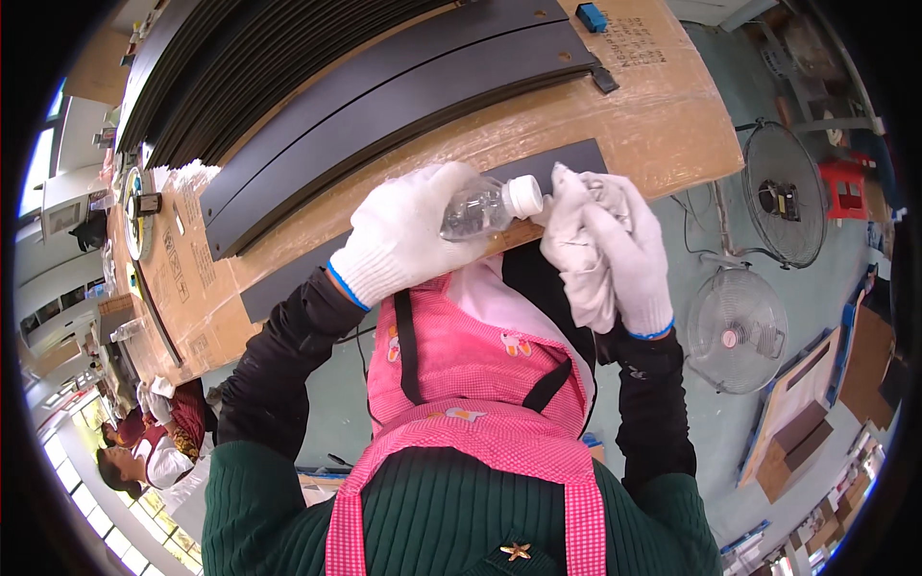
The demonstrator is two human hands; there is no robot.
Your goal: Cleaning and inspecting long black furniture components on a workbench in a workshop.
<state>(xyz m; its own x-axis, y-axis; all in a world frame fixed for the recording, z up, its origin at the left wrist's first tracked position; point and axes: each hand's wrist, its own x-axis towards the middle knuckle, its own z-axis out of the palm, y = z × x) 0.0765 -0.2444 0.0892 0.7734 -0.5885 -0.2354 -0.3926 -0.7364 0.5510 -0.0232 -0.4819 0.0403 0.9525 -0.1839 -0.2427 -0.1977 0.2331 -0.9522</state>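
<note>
A clear plastic bottle [471, 211] with a white cap lies tilted sideways in my left hand [408, 230], whose gloved fingers wrap round it. The white cap [524, 196] points to the right, toward a crumpled white cloth [586, 259]. That cloth is bunched in my right hand [629, 245], which also wears a white knit glove with a blue cuff edge. Cloth and cap are very close; whether they touch I cannot tell. Beneath my hands, a dark grey flat panel [567, 158] lies along the near edge of the table, partly hidden by the hands and bottle.
Long dark panels [384, 115] lie across the cardboard-covered table [672, 125], beside a stack of dark strips [250, 67]. A small blue object [592, 17] sits at the far edge. Two floor fans [738, 331] stand to the right, near a red stool [843, 189]. Other people [154, 461] are at lower left.
</note>
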